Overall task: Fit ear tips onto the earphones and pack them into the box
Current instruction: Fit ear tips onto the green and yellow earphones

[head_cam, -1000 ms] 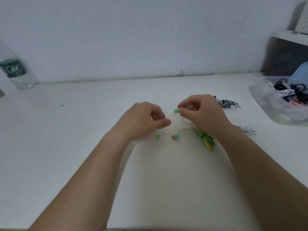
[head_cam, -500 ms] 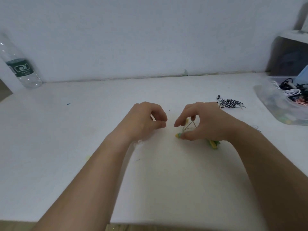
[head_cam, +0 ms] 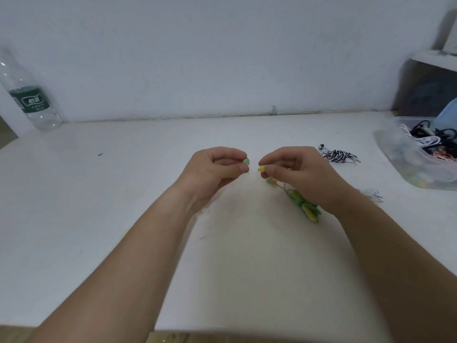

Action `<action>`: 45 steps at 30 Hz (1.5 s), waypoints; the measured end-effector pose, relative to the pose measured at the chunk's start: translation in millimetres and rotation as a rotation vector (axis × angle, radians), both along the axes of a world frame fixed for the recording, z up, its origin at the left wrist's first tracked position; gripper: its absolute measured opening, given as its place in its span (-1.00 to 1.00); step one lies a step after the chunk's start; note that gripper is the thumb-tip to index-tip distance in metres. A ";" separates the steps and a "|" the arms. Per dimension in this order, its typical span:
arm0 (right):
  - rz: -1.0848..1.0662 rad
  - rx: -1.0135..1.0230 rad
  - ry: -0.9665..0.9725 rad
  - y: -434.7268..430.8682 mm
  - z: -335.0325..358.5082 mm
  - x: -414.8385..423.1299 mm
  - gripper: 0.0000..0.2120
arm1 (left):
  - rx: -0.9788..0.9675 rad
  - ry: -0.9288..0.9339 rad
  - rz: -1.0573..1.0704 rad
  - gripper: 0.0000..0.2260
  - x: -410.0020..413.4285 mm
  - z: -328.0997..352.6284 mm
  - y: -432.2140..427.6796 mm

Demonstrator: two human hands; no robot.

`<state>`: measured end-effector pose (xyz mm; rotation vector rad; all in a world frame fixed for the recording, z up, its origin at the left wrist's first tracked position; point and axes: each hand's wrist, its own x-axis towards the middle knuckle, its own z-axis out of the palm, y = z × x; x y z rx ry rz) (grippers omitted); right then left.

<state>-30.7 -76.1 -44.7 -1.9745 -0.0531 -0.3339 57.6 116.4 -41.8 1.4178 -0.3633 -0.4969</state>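
My left hand (head_cam: 212, 169) pinches a small green ear tip (head_cam: 246, 161) between thumb and forefinger, just above the white table. A short gap to its right, my right hand (head_cam: 296, 172) pinches a yellow-green earbud (head_cam: 262, 168), its bare end pointing at the tip. The second earbud (head_cam: 270, 180), wearing a green tip, hangs just below my right fingers. The green and yellow cable bundle (head_cam: 305, 206) lies on the table under my right wrist.
A black-and-white striped earphone bundle (head_cam: 337, 155) lies to the right. A clear plastic box (head_cam: 405, 157) with several earphones stands at the far right edge. White earphones (head_cam: 374, 194) lie beside my right forearm. A water bottle (head_cam: 31, 100) stands back left.
My right hand set down the tipped earbud, went to the table and lifted the bare one. My left hand picked the loose green tip off the table and raised it.
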 end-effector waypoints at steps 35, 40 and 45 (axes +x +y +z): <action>0.051 0.207 0.011 -4.8 -2.4 1.2 -0.90 | -0.095 0.064 -0.189 -0.87 -4.7 -2.6 -6.3; 0.094 0.254 0.034 -4.6 -1.1 -0.2 -0.89 | -0.098 0.066 -0.231 -0.79 -5.4 -3.7 -6.9; 0.088 0.259 0.022 -4.1 -3.0 0.1 -0.91 | -0.109 0.059 -0.215 -0.81 -7.4 -4.3 -8.2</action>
